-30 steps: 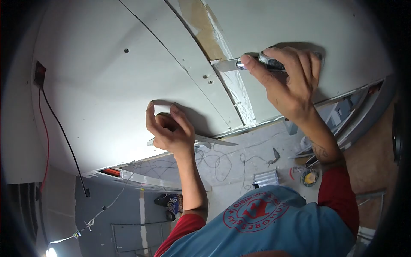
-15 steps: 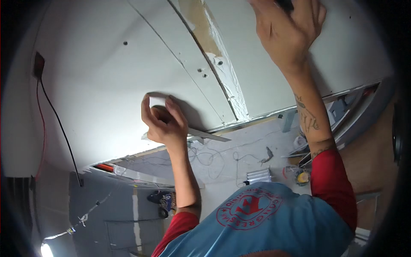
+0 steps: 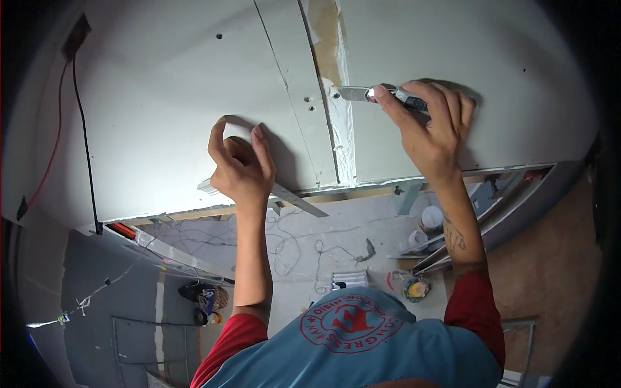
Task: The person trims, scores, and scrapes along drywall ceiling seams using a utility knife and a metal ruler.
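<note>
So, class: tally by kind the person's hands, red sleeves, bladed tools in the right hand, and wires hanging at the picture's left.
Hands: 2
Red sleeves: 2
Bladed tools: 1
Hanging wires: 2
Total: 7

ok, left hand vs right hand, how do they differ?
Right hand grips a knife; left hand is curled, and whether it holds anything is unclear. Right hand is nearer the white seam; left hand is farther off and lower in view. Both are raised to the pale boards.
</note>
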A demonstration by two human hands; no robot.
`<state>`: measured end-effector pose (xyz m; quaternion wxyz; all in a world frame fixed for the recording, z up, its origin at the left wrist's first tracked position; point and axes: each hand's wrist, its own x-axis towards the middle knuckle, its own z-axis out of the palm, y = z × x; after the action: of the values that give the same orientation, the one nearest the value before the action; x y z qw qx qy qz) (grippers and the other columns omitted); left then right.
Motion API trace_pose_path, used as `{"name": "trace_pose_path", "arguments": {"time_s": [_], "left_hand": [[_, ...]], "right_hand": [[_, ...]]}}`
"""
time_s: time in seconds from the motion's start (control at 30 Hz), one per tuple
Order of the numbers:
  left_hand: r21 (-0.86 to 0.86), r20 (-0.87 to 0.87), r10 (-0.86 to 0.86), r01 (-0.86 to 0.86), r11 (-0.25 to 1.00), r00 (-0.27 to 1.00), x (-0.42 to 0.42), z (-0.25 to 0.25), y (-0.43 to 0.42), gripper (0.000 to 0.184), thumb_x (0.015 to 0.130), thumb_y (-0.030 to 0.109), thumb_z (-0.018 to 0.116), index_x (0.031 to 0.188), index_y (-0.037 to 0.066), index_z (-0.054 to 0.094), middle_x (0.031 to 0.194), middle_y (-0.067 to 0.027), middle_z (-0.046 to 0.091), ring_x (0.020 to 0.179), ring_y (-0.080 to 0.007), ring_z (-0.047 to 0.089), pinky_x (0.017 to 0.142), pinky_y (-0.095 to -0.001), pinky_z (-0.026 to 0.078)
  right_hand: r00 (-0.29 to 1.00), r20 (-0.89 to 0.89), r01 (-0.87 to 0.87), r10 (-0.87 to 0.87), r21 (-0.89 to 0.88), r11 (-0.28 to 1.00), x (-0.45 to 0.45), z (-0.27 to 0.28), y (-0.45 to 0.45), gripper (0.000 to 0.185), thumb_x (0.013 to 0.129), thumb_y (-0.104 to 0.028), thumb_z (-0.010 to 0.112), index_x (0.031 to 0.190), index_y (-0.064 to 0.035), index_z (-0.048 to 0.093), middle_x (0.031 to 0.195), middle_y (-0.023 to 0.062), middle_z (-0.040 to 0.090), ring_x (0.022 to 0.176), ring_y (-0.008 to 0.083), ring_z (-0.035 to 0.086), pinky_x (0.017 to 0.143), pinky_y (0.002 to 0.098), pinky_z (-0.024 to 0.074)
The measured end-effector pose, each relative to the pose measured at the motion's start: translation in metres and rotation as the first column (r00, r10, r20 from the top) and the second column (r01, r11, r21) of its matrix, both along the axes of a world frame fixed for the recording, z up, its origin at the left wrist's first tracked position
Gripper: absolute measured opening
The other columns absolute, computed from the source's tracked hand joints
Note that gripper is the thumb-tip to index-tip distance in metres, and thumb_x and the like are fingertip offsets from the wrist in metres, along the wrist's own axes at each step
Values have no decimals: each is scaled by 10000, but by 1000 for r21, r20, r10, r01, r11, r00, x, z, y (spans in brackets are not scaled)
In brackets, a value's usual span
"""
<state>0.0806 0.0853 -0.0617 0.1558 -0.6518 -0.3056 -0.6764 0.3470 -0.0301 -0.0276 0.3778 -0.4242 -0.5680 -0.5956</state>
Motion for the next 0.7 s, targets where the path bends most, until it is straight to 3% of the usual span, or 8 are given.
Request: {"name": "trace_pose_path", "arguments": {"time_s": [0.53,0.7], "left_hand": [[42,-2,22,-22,999,1000,-2,-5,7,513,974,135,759,1398,6,499,544,30,487,434,-57,413,454,-209,293],[91,2,58,-58,994,998,-2,-3,10,560,930,122,790,1392,-25,511,521,54,471,400,-62,424,423,-206,286]], "right_hand": [[1000,10,-11,11,66,998,1,-5,20,384,834,-156,797,1189,-299,827,1062,-17,684,1017,195,608,950,429,408],[998,-34,-40,47,167,985,3,13,30,417,823,-135,825,1180,-351,826,1056,-24,682,991,203,589,924,422,391]]}}
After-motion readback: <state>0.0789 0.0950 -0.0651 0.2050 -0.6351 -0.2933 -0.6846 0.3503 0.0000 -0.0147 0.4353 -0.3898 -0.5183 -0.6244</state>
